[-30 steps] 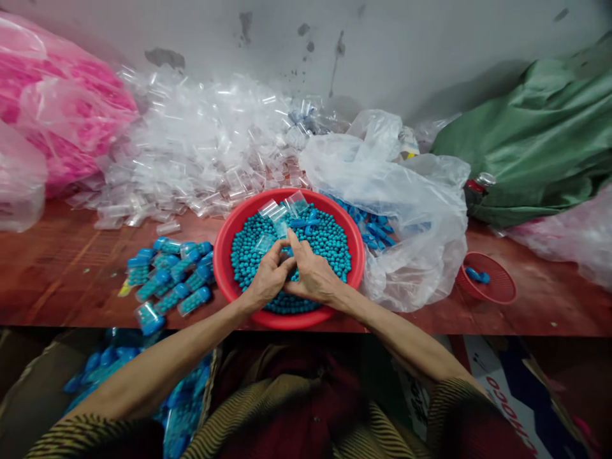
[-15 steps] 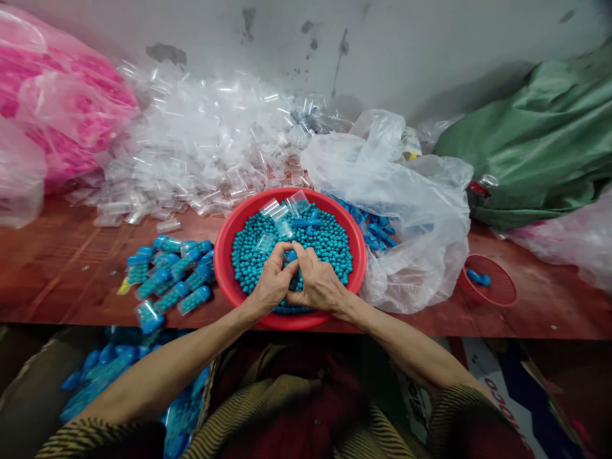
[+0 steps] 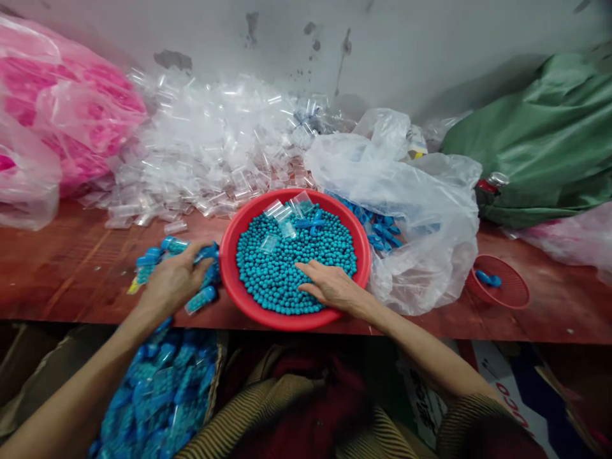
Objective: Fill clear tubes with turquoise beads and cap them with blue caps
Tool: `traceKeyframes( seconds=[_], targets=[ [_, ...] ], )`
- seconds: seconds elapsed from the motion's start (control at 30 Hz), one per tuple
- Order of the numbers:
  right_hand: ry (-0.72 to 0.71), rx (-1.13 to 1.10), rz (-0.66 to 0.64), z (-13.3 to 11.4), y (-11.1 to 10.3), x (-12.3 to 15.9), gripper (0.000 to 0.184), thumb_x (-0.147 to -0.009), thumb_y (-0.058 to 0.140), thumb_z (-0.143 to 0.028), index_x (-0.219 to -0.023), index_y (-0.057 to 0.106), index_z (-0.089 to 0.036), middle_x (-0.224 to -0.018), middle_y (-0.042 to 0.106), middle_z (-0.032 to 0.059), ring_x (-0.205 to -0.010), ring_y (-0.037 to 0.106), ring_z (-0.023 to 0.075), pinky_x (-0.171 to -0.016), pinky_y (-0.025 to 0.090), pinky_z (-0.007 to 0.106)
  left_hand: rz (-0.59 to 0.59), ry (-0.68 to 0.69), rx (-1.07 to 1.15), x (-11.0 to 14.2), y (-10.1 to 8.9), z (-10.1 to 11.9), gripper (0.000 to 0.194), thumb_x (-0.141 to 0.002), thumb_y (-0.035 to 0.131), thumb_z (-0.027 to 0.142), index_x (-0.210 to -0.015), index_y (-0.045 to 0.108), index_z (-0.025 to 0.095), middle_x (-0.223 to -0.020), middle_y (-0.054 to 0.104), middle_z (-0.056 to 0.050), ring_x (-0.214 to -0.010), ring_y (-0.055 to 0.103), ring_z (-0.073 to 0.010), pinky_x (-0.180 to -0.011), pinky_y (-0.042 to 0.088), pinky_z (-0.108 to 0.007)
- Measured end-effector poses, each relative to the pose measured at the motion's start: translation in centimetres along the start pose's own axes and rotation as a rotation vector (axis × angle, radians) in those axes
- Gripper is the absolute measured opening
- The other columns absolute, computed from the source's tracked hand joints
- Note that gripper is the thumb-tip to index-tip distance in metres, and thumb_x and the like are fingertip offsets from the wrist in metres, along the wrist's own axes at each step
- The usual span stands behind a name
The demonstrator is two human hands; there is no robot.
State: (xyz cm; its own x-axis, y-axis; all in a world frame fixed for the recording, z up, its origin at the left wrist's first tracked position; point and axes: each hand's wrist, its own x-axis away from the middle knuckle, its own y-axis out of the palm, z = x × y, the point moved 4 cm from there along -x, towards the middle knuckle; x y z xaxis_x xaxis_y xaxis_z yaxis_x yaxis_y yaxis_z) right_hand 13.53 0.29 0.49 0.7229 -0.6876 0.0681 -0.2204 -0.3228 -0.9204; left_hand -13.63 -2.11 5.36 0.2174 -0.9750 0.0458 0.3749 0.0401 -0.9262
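My left hand (image 3: 174, 277) is over a pile of clear tubes (image 3: 201, 298) with blue caps, filled with blue beads, on the table left of the basin. Its thumb and fingers curl round a blue-capped tube (image 3: 206, 253), partly covered by the fingers. My right hand (image 3: 329, 285) hovers above the blue beads (image 3: 272, 271) in a round red basin (image 3: 224, 255); its fingers are apart and hold nothing. Several empty clear tubes (image 3: 287, 229) and blue plastic pieces (image 3: 310, 223) lie on the beads.
Behind the basin is a heap of clear tubes (image 3: 201, 140). A clear plastic bag (image 3: 421, 223) partly covers blue pieces (image 3: 382, 233). A small red basket (image 3: 502, 293) stands right. Pink-filled bags (image 3: 71, 121) are left, a green sack (image 3: 535, 146) right. Below, a box holds blue-capped tubes (image 3: 153, 395).
My hands were together over the beads, fingers round a small blue-capped piece. My left hand has moved left to the tube pile; my right hand has opened and stays over the basin.
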Motion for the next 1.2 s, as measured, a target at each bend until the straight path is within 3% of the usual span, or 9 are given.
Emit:
traceKeyframes(
  seconds=[0.1,0.2,0.33,0.47,0.67,0.87,0.97,1.1,1.2],
  targets=[
    [0.029,0.000,0.025,1.2,-0.7,-0.1,0.038,-0.092,0.048,-0.032,-0.126,0.050,-0.017,-0.105,0.062,0.0091,-0.096,0.061,0.0209,-0.078,0.048,0.031,0.023,-0.081,-0.405,-0.2,-1.2,-1.2,0.043,-0.090,0.033,0.039,-0.122,0.052,0.018,-0.091,0.060,-0.011,-0.073,0.054,-0.0240,-0.063,0.038,-0.034],
    [0.105,0.031,0.142,2.9,-2.3,-1.4,0.033,-0.092,0.046,-0.028,-0.122,0.054,-0.017,-0.107,0.062,0.0087,-0.098,0.059,0.0196,-0.083,0.046,0.030,0.163,0.197,-0.516,-0.7,-0.9,1.1,0.041,-0.092,0.026,0.026,-0.124,0.051,0.015,-0.102,0.060,-0.013,-0.091,0.053,-0.0273,-0.073,0.042,-0.037],
    [0.202,0.209,0.267,4.8,-4.7,-4.5,0.029,-0.091,0.046,-0.025,-0.117,0.055,-0.016,-0.110,0.058,0.0115,-0.100,0.055,0.0224,-0.082,0.043,0.031,0.069,0.655,-0.511,-2.2,2.8,5.4,0.038,-0.089,0.031,0.015,-0.115,0.058,0.019,-0.114,0.059,-0.014,-0.111,0.048,-0.0290,-0.087,0.041,-0.041],
    [0.222,0.382,0.134,5.3,-4.5,-6.9,0.027,-0.090,0.049,-0.028,-0.113,0.057,-0.016,-0.110,0.056,0.0134,-0.098,0.052,0.0254,-0.078,0.042,0.033,-0.134,0.806,-0.449,-4.6,7.2,6.7,0.047,-0.089,0.029,0.011,-0.125,0.054,0.027,-0.135,0.048,-0.009,-0.123,0.043,-0.0280,-0.094,0.039,-0.044],
    [0.199,0.475,0.061,5.4,-2.6,-7.2,0.027,-0.092,0.044,-0.033,-0.100,0.062,-0.016,-0.104,0.057,0.0141,-0.103,0.049,0.0284,-0.080,0.039,0.036,-0.197,0.860,-0.364,-6.4,9.9,5.8,0.045,-0.089,0.032,0.013,-0.129,0.048,0.024,-0.129,0.054,-0.011,-0.109,0.056,-0.0213,-0.094,0.041,-0.036],
    [0.199,0.334,0.054,4.9,-2.5,-7.6,0.028,-0.093,0.044,-0.033,-0.105,0.059,-0.014,-0.106,0.061,0.0132,-0.098,0.056,0.0242,-0.078,0.040,0.030,-0.217,0.610,-0.216,-7.8,9.5,7.7,0.029,-0.087,0.046,0.027,-0.114,0.052,0.017,-0.104,0.066,-0.010,-0.100,0.061,-0.0223,-0.085,0.046,-0.032],
    [0.216,0.216,0.101,4.7,-3.5,-6.3,0.028,-0.095,0.040,-0.030,-0.112,0.056,-0.014,-0.099,0.067,0.0107,-0.092,0.061,0.0218,-0.075,0.041,0.027,-0.247,0.613,-0.280,-6.6,8.9,9.1,0.026,-0.090,0.041,0.027,-0.108,0.054,0.014,-0.100,0.066,-0.012,-0.094,0.063,-0.0231,-0.080,0.047,-0.032],
    [0.191,0.136,0.170,4.7,-4.3,-3.5,0.032,-0.094,0.042,-0.026,-0.123,0.052,-0.018,-0.110,0.067,0.0092,-0.100,0.062,0.0218,-0.081,0.043,0.028,-0.373,0.731,-0.363,-4.0,8.9,10.8,0.025,-0.088,0.043,0.029,-0.100,0.058,0.012,-0.098,0.065,-0.015,-0.087,0.064,-0.0273,-0.072,0.047,-0.035],
    [0.179,0.129,0.151,4.8,-3.8,-2.2,0.030,-0.093,0.045,-0.025,-0.120,0.055,-0.017,-0.114,0.066,0.0100,-0.102,0.062,0.0220,-0.084,0.043,0.028,-0.458,0.643,-0.294,-3.7,10.2,12.1,0.022,-0.082,0.053,0.030,-0.088,0.063,0.012,-0.091,0.066,-0.016,-0.088,0.064,-0.0302,-0.074,0.047,-0.036]
  ],
)
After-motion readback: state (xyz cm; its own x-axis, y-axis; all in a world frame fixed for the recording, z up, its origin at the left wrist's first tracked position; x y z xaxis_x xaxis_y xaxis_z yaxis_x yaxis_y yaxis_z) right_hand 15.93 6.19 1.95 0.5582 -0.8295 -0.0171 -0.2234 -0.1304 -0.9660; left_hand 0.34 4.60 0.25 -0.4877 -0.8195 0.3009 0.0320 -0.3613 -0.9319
